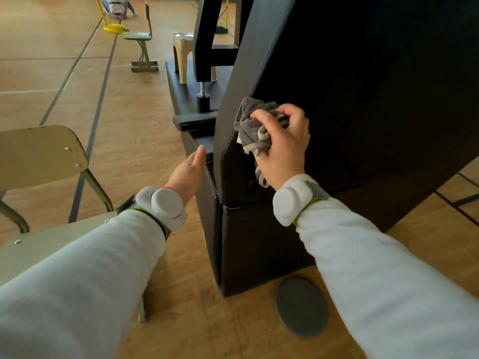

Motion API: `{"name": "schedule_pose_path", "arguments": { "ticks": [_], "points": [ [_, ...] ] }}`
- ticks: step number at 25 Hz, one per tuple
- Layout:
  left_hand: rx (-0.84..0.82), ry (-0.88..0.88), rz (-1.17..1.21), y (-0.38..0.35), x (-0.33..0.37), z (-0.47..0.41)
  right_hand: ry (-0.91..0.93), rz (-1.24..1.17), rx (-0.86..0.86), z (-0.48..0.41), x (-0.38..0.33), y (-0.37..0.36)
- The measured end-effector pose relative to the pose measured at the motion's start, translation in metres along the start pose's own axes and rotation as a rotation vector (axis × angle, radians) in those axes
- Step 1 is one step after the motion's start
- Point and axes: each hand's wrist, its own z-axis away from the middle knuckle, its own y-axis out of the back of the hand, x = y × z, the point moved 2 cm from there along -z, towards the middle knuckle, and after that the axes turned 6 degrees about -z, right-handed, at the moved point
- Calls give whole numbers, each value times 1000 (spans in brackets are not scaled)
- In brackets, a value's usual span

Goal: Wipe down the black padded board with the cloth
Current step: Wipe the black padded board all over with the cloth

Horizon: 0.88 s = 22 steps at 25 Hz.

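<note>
Against the near left edge of the board (363, 86), the right hand (282, 146) bunches the cloth (251, 123). Fingers are curled round the wad, knuckles outward, and the grey cloth is pressed to the black padding with a loose tail hanging below the palm. The forearm comes up from lower right in a pale sleeve (388, 268), with a white wrist unit (290, 200) strapped on.

The left hand (189, 172) is lower and further left, reaching forward to the base pad (207, 203). The thumb is straight, its tip on the pad's edge. The fingers are hidden behind it, so the grip cannot be told.

The board stands tall and tilted on the wood floor (116, 112). A dark disc (302, 307) lies on the floor near its foot. A chair (39, 151) is at left, and a stool (184, 53) beyond.
</note>
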Motion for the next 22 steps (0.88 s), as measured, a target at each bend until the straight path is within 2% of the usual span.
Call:
{"name": "schedule_pose_path", "arguments": {
  "ticks": [4, 8, 10, 14, 15, 18, 22],
  "points": [
    [-2, -1, -29, -1, -3, -4, 7, 47, -128, 34, 16, -21],
    [-14, -2, -31, -3, -7, -2, -19, 55, -339, 69, 25, -31],
    [-13, -4, -43, -2, -11, -1, -21, -20, -294, 61, 20, -19],
    [8, 12, -49, 4, -23, -7, -6, -90, 36, 2, -4, -4],
    [7, 17, -54, 4, -26, -8, -2, -55, 55, 0, -9, -7],
    [20, 25, -60, 6, -34, -12, 70, 88, -32, 24, -7, -31],
    [16, 59, -49, 5, -37, -15, 76, 111, -71, 37, 8, -39]
  ]
}}
